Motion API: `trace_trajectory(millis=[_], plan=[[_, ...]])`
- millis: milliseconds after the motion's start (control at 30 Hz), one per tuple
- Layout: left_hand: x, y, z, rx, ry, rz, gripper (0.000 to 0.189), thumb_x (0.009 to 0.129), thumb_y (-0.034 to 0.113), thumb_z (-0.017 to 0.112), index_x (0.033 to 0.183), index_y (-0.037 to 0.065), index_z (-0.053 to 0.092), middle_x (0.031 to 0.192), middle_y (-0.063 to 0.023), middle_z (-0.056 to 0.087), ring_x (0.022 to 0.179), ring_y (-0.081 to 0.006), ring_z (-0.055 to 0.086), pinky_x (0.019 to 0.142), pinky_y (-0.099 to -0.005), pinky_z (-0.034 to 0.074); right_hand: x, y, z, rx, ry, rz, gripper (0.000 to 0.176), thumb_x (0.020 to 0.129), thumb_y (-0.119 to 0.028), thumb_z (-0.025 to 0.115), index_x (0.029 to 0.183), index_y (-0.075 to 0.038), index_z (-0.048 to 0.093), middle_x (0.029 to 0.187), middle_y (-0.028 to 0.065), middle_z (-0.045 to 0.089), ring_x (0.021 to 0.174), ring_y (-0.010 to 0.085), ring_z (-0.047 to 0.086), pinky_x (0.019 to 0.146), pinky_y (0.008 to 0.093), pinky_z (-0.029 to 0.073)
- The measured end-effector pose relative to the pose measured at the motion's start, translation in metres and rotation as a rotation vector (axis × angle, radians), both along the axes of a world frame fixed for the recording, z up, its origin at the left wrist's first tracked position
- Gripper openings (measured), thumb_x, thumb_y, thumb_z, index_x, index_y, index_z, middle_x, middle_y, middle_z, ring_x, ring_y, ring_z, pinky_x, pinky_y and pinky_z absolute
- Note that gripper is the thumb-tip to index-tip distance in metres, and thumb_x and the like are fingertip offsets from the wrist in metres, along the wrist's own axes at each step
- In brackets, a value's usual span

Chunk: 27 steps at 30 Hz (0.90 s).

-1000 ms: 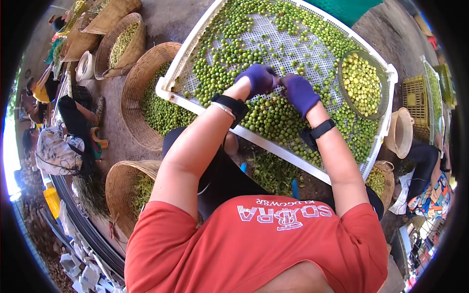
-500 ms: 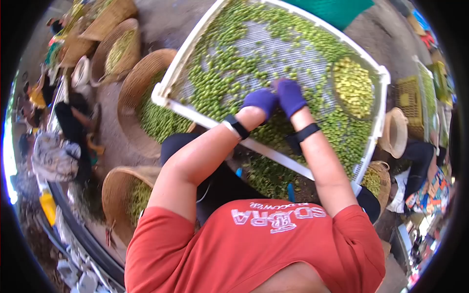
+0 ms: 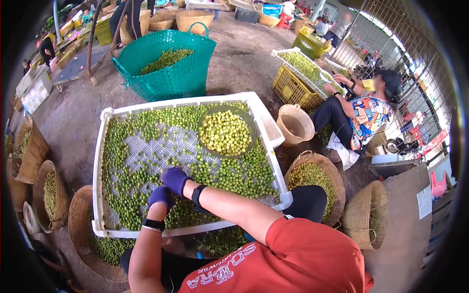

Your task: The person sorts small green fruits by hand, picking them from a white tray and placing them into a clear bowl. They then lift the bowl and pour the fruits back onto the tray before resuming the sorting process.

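A white perforated tray (image 3: pixel 99 166) in front of me carries many small round green fruits (image 3: pixel 234 178). My left hand (image 3: pixel 161 196), in a purple glove, is low among the fruits in the tray's near left part. Just beyond it and touching or nearly touching it is my right hand (image 3: pixel 175 180), also gloved in purple. Both hands look closed, with fingers curled down; what they hold, if anything, is hidden. A round mesh basket (image 3: pixel 202 141) full of yellowish fruits (image 3: pixel 225 133) stands on the tray's far right part.
Behind the tray stands a green woven basket (image 3: pixel 166 80). Wicker baskets of fruit flank me at left (image 3: pixel 80 229) and right (image 3: pixel 337 178). A small pail (image 3: pixel 295 126) is right of the tray. A co-worker (image 3: pixel 364 112) sits at another tray (image 3: pixel 303 66) on a yellow crate (image 3: pixel 293 88).
My view has swung to the right and up, bringing the green basket and the co-worker into fuller sight. Both hands stay close together, low over the fruits.
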State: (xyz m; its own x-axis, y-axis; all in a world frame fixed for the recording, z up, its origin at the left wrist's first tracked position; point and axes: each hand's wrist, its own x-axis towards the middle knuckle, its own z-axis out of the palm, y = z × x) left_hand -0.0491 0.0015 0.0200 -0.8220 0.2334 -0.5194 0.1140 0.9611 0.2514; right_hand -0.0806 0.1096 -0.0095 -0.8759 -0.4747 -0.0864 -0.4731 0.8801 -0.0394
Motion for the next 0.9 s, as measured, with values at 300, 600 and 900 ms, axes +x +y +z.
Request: trace_trajectory(millis=[300,600,900], plan=[[-0.019,-0.015,-0.030,-0.062,0.059,-0.264,0.028,0.074,0.027,0.064,0.098,0.014,0.070,0.102,-0.0166,0.066,0.093,-0.0348,0.063,0.080,-0.0429,0.051,-0.002,0.005,-0.029,-0.123,0.064,0.052,0.023,0.080,-0.018,0.056,0.094,-0.002,0.063,0.082,0.0153,0.067,0.076,0.0308,0.067,0.068,0.0443,0.051],[-0.021,-0.035,-0.019,0.347,0.578,-0.383,0.017,0.079,0.022,0.063,0.084,0.005,0.063,0.074,-0.0096,0.064,0.068,-0.0257,0.062,0.060,-0.0338,0.051,-0.006,0.029,-0.021,-0.599,-0.078,-0.135,0.018,0.072,-0.021,0.067,0.081,-0.006,0.064,0.086,0.0182,0.063,0.082,0.0359,0.062,0.070,0.0429,0.048],[-0.019,-0.017,-0.016,1.604,-0.604,0.757,0.009,0.081,0.010,0.053,0.089,0.010,0.057,0.074,-0.0014,0.058,0.070,-0.0146,0.057,0.064,-0.0240,0.048,0.024,0.034,0.037,-1.038,0.164,-0.173,0.016,0.072,-0.013,0.066,0.082,-0.003,0.059,0.081,0.0177,0.060,0.078,0.0374,0.057,0.067,0.0423,0.046]])
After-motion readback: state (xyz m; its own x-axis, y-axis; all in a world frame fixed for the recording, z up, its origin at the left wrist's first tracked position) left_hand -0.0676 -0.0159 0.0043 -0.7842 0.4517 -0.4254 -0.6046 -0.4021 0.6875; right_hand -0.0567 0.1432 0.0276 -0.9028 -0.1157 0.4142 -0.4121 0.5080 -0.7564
